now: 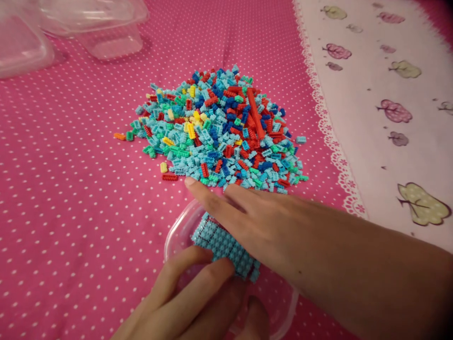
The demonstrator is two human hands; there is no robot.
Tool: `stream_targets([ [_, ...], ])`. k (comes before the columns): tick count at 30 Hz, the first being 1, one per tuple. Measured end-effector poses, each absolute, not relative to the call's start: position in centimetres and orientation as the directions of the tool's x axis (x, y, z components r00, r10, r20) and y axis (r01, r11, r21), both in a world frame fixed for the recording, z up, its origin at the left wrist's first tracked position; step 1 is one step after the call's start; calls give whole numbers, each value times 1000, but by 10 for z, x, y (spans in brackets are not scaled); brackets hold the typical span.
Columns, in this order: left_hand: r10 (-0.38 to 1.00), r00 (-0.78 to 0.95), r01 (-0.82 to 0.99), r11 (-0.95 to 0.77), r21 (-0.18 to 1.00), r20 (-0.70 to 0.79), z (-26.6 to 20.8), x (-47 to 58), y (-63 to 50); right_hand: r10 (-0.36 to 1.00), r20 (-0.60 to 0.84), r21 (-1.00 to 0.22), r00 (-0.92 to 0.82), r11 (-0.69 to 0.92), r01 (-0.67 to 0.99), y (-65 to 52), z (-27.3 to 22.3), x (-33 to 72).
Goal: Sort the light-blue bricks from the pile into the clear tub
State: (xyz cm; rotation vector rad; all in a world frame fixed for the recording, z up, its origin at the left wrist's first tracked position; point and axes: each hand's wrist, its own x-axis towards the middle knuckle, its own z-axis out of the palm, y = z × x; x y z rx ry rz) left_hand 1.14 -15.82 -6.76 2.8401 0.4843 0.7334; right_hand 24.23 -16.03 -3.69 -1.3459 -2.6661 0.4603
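Observation:
A block of light blue building bricks [222, 243] joined into a studded, wall-like piece is held over a clear plastic container [171, 233]. My left hand [198, 297] grips its near side, fingers bent against the studs and thumb lower down. Stretched across the far rim, my right hand [255, 219] has its index finger extended to the near edge of a heap of loose small bricks [219, 127]. That fingertip is close to a red brick [170, 178] and a pale yellow brick [163, 167]. The right hand's other fingers are partly hidden, and nothing shows in them.
Clear plastic containers [113, 40] stand at the far left. The heap mixes light blue, dark blue, green, red and yellow bricks on a pink dotted tablecloth [71, 198]. A white lace-edged runner [361, 118] with leaf-like prints lies along the right.

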Motion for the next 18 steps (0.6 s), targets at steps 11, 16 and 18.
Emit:
stream_targets([
  [11, 345, 851, 258, -931, 258, 397, -70, 6, -160, 820, -24, -313, -572, 537, 783, -158, -30, 236],
  [16, 356, 835, 263, -928, 263, 420, -70, 8, -159, 831, -61, -379, -552, 493, 784, -152, -24, 234],
  [18, 350, 836, 259, -931, 258, 423, -69, 9, -159, 836, -85, -387, -542, 474, 791, -151, -24, 235],
])
